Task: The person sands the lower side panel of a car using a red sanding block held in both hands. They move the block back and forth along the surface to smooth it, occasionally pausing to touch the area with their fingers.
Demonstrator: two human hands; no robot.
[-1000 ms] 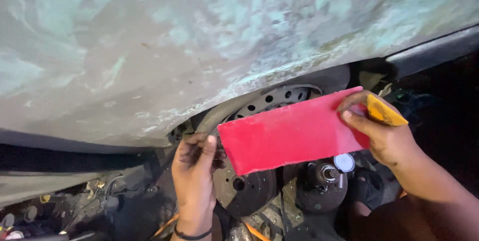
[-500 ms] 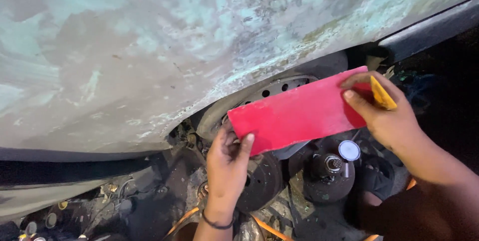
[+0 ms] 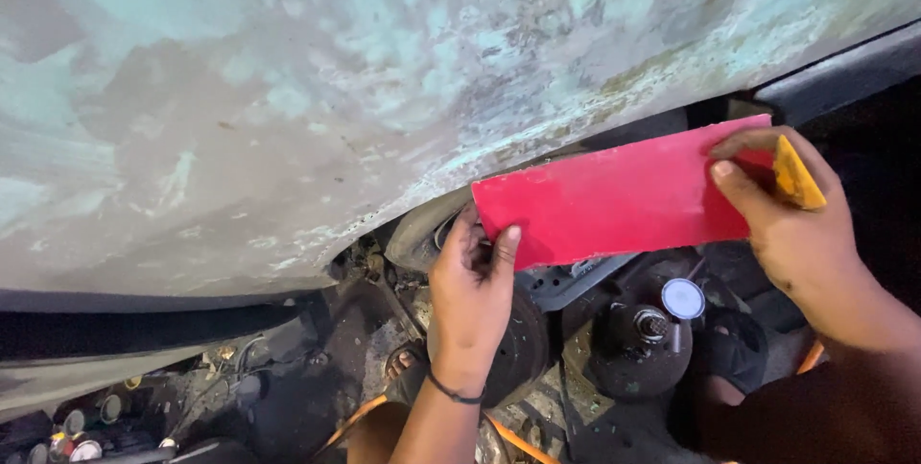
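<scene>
I'm pinching the red card [image 3: 619, 200] with my left hand [image 3: 472, 296] at its lower corner and my right hand [image 3: 801, 234], also gripping a yellow spreader [image 3: 796, 174], positioning it below the sanded panel [image 3: 384, 80]; next it needs steadying flat.

A flat red rectangular card [image 3: 619, 200], stiff and smooth, is held up slightly tilted, its right end higher, in front of the wheel arch. A small yellow wedge-shaped piece [image 3: 796, 174] lies against its right end.
</scene>
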